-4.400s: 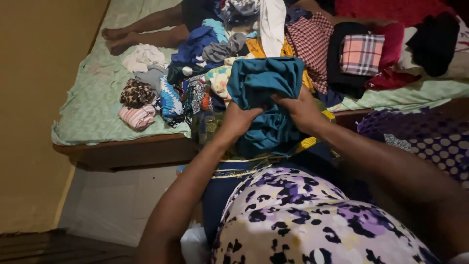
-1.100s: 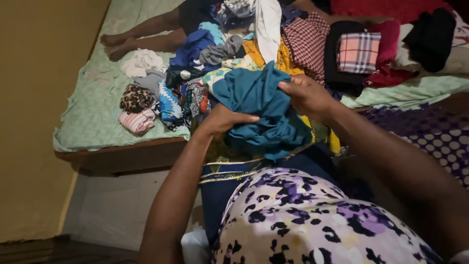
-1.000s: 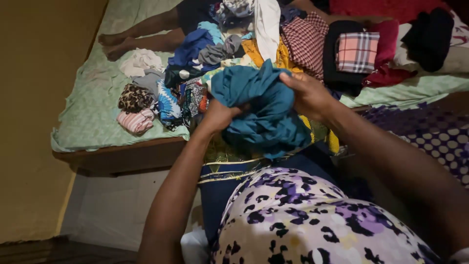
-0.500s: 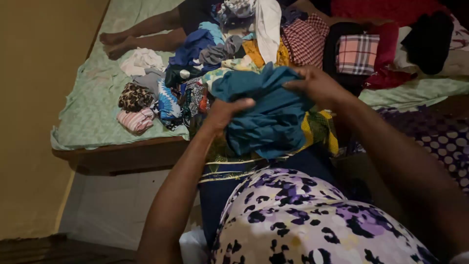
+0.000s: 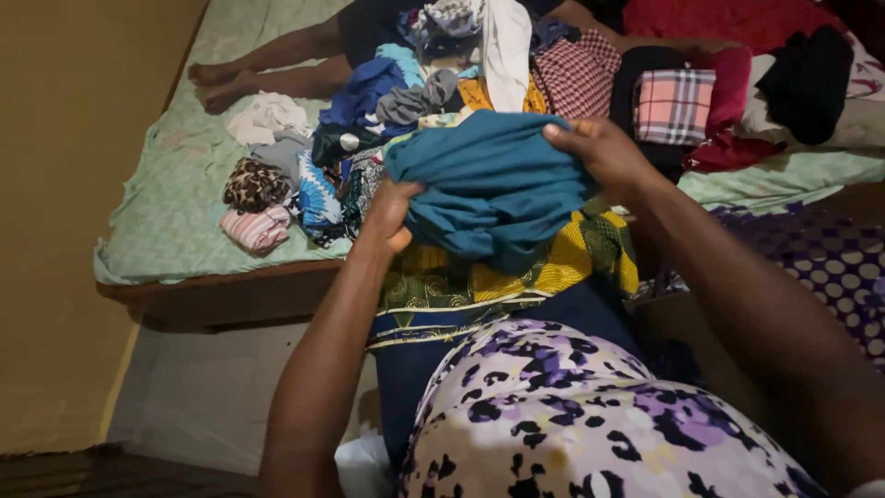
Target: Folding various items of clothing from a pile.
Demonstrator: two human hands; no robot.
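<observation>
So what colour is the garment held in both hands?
Plain teal blue garment, no pattern, gripped by the left hand and right hand; the head view shows it clearly.

No packages, labels, signs or screens anywhere in view.

Person: bare forearms, no sleeves in view; white top point(image 5: 572, 415) with purple and black animal-print blotches.
</observation>
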